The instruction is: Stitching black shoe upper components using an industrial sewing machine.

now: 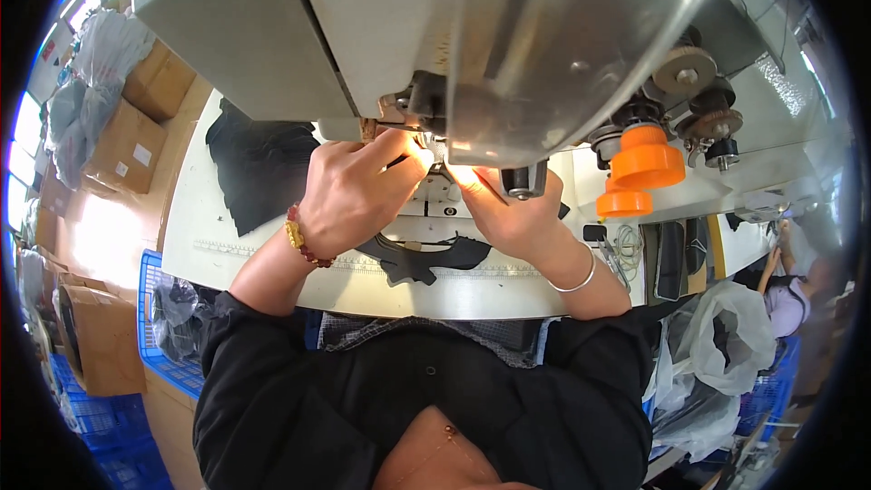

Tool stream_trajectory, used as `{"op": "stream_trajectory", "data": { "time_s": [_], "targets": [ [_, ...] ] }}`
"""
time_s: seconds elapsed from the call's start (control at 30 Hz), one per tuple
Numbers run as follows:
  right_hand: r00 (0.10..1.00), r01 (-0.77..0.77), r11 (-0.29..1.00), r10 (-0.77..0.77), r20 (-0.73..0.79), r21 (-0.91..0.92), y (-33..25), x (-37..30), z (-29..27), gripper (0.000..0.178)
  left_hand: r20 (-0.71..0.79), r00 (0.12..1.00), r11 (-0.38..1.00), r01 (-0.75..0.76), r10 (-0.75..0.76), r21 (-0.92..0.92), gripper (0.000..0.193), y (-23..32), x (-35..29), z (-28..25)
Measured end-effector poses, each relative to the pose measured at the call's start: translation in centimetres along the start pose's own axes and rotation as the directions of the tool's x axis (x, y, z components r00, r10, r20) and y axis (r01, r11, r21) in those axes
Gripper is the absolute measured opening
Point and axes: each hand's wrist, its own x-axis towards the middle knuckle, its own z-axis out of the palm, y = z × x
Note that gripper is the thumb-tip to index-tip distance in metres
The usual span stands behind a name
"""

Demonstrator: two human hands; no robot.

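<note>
Both my hands are close together under the head of a grey sewing machine (245, 27), at its lit needle area. My left hand (363, 186) is closed, thumb and fingers pinched right beside the presser foot; what they grip is hidden by the fingers. On the other side my right hand (517, 213) is also closed, its fingertips bent in toward the foot. A bit of dark material shows near those fingers, too little to name. Curved black cut pieces (426, 259) lie on the white table (354, 295) just in front of my hands.
A pile of black fabric (259, 163) lies left of my left hand. Orange knobs (646, 159) jut out at the right. A ruler strip (508, 270) runs along the table front. Blue baskets (163, 336), cardboard boxes (127, 150) and plastic bags (717, 345) stand around; another person (789, 299) is far right.
</note>
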Motion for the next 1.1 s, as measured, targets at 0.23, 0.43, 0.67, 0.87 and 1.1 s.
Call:
{"op": "stream_trajectory", "data": {
  "time_s": [0.23, 0.43, 0.67, 0.87, 1.1],
  "targets": [
    [1.000, -0.015, 0.995, 0.015, 0.002, -0.102, -1.3, -0.1, 0.0, 0.036, 0.072, 0.995, 0.998, -0.061, 0.062, -0.028, 0.014, -0.9, -0.4, -0.5],
    [0.998, -0.049, 0.993, 0.053, 0.035, -0.109, -1.1, 0.0, 0.0, 0.036, 0.064, 0.997, 0.999, -0.048, 0.046, 0.018, 0.018, -1.0, -1.3, 0.2],
    [0.997, -0.052, 0.982, 0.062, 0.052, -0.183, -1.2, -0.3, 0.1, 0.039, -0.037, 0.999, 0.998, 0.022, -0.020, 0.051, 0.018, -0.1, -1.1, 0.4],
    [0.997, -0.072, 0.986, 0.065, -0.051, -0.149, -1.8, 0.7, 0.2, 0.033, -0.035, 0.997, 0.997, 0.068, -0.067, 0.042, 0.017, 0.2, -1.1, -0.3],
    [0.998, -0.059, 0.993, 0.056, -0.036, -0.100, -1.9, 1.7, -0.8, 0.022, -0.013, 0.996, 0.995, 0.090, -0.091, -0.033, 0.012, 0.4, -0.8, -0.6]
  ]
}}
